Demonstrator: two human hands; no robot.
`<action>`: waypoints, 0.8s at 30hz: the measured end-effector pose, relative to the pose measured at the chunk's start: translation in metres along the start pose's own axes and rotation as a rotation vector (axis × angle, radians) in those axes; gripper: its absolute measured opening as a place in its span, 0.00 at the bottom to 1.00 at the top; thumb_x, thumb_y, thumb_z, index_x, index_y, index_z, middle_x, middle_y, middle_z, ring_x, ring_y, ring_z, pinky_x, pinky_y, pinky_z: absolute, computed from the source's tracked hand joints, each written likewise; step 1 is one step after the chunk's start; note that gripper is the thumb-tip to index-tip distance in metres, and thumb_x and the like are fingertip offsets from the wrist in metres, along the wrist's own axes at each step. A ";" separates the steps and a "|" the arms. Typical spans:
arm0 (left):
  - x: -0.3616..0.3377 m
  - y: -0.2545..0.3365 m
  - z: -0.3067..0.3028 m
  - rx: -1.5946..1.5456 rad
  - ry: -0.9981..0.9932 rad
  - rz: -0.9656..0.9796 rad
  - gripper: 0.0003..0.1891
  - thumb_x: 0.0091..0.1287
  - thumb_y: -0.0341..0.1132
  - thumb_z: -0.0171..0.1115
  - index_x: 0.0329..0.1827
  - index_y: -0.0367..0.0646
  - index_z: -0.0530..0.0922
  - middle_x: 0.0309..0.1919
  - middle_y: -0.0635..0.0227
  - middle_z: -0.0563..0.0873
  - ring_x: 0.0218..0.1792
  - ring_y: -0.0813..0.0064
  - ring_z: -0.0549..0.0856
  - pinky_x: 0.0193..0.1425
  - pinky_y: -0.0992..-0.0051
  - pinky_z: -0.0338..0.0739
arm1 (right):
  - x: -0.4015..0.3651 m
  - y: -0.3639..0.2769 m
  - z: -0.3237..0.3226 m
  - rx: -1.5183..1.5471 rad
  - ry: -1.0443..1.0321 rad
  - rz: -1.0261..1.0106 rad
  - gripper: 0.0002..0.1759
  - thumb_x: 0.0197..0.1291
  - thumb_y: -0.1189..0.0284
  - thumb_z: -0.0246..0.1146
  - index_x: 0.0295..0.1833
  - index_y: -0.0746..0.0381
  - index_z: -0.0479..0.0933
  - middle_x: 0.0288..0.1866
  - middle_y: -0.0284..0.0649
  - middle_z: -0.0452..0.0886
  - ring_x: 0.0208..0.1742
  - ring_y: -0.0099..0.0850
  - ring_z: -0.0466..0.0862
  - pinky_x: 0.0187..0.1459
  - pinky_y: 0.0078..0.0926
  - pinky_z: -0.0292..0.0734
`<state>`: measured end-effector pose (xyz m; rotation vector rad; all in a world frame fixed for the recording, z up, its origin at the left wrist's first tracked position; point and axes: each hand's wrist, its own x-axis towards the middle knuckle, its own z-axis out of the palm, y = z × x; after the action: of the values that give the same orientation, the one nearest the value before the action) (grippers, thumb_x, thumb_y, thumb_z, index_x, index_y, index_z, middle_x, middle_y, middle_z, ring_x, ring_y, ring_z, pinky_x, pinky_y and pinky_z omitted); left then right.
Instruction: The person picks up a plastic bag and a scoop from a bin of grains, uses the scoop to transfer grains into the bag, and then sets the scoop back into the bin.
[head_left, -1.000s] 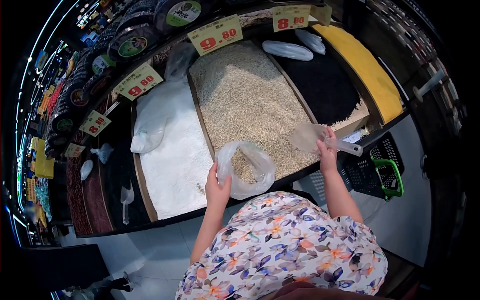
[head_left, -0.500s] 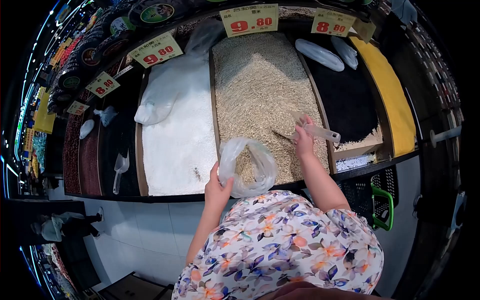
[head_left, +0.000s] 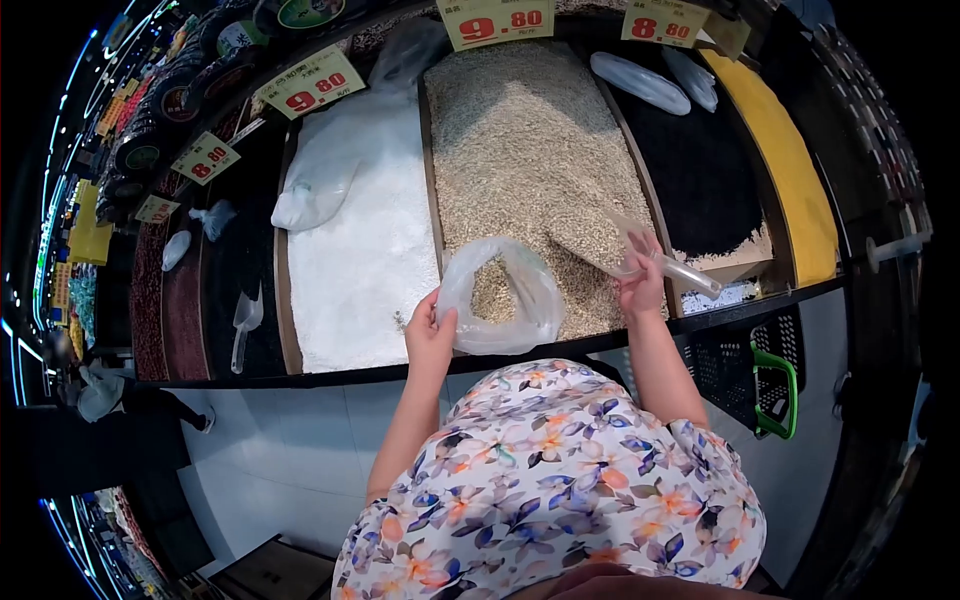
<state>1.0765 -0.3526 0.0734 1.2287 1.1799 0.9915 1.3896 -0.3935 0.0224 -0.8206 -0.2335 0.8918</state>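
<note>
Just past the floral top (head_left: 560,470), the left hand (head_left: 430,335) grips a plastic bag (head_left: 508,338) by its rim at the bin (head_left: 431,170) front; the right hand (head_left: 643,282) clasps a clear scoop (head_left: 634,244) over the pale grain (head_left: 530,130). A yellow price sign (head_left: 498,20) stands behind.

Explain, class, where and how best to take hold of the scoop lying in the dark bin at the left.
Take the scoop by its narrow end, probably from the bin's front edge: that slim end points there, while the broad blade faces away.
</note>
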 end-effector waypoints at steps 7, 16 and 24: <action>0.007 -0.001 -0.007 -0.032 -0.078 -0.018 0.19 0.63 0.22 0.53 0.58 0.28 0.66 0.48 0.57 0.78 0.47 0.77 0.79 0.51 0.80 0.73 | -0.055 -0.020 -0.007 -0.100 -0.020 -0.004 0.34 0.50 0.72 0.50 0.66 0.63 0.56 0.64 0.48 0.63 0.69 0.41 0.60 0.67 0.39 0.57; -0.009 0.001 -0.001 -0.073 -0.216 0.021 0.20 0.64 0.24 0.54 0.59 0.31 0.68 0.45 0.63 0.80 0.42 0.81 0.79 0.46 0.82 0.73 | -0.095 0.007 0.023 -0.141 -0.167 0.118 0.35 0.51 0.73 0.55 0.67 0.62 0.56 0.62 0.48 0.65 0.60 0.33 0.67 0.56 0.32 0.68; -0.011 -0.009 -0.010 -0.054 -0.230 0.036 0.16 0.65 0.28 0.54 0.55 0.33 0.74 0.38 0.68 0.82 0.35 0.85 0.78 0.39 0.84 0.73 | -0.096 0.032 0.103 -1.089 -0.529 -0.502 0.40 0.44 0.69 0.68 0.64 0.63 0.59 0.62 0.49 0.65 0.62 0.42 0.66 0.61 0.37 0.63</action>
<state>1.0644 -0.3625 0.0660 1.2878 0.9490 0.8767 1.2589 -0.4011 0.0832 -1.4122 -1.4105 0.4315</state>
